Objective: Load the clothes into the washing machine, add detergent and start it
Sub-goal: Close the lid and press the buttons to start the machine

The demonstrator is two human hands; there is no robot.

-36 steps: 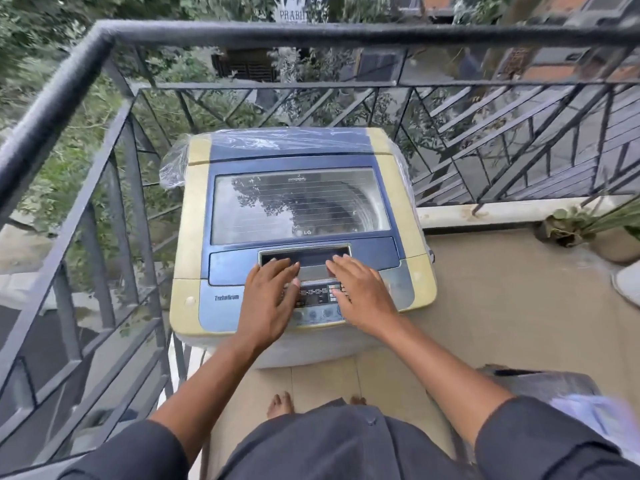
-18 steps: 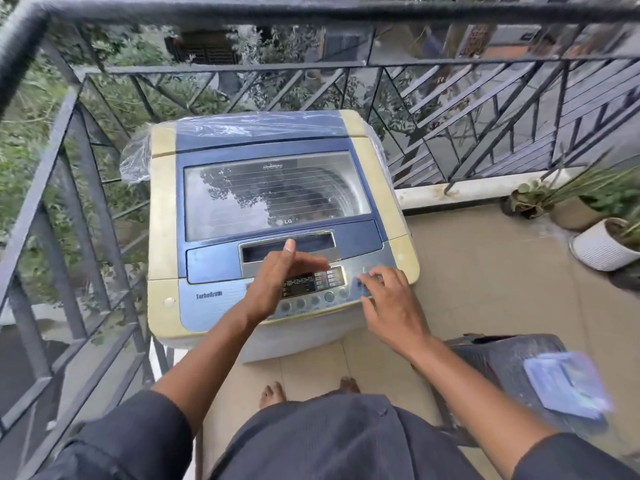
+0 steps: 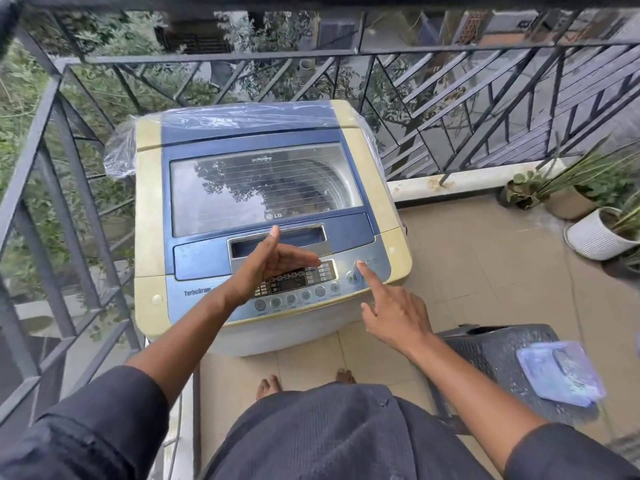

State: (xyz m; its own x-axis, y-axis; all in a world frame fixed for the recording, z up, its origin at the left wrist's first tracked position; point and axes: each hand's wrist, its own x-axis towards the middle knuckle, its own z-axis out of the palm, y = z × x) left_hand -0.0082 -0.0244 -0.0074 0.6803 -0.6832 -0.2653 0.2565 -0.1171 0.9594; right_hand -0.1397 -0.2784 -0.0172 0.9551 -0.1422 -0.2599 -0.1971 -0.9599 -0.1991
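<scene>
Over the washing machine [image 3: 263, 188] panel, left hand [image 3: 266, 268] fingers apart, right hand [image 3: 394, 313] forefinger pressing a button.

A balcony in soft daylight: beige floor tiles [image 3: 485, 271], a dark metal railing [image 3: 221, 57] with trees [image 3: 31, 109] beyond, potted plants [image 3: 595, 223] in the right corner, a dark plastic stool [image 3: 491, 348] nearby.

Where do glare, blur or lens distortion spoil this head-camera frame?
Head view: soft daylight, no hard shadows. The washing machine lid mirrors trees and sky, hiding the drum. The wide lens bows the railing. The blue packet at the right edge is smeared; the control panel labels are too small to read.
</scene>
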